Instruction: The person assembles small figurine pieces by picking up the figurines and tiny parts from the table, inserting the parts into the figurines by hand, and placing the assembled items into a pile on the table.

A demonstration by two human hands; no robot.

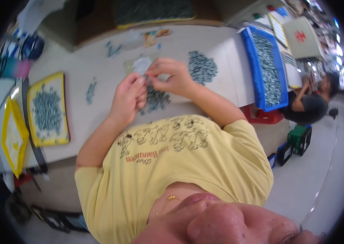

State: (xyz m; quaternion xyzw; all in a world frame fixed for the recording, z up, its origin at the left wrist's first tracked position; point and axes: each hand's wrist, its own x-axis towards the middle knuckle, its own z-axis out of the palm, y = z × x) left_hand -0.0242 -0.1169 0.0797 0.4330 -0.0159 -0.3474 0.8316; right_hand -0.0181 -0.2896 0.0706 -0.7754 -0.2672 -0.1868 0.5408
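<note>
Pinching small grey part (149,77) between left hand (129,97) and right hand (172,77) fingertips over table (99,61); I judge assembly mid-step, next needs fine alignment.

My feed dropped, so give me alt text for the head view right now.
Both hands meet above a white table: the left hand and right hand pinch a small grey part between fingertips, over a pile of similar parts. Yellow trays lie left, a blue tray right; another person sits far right.
</note>
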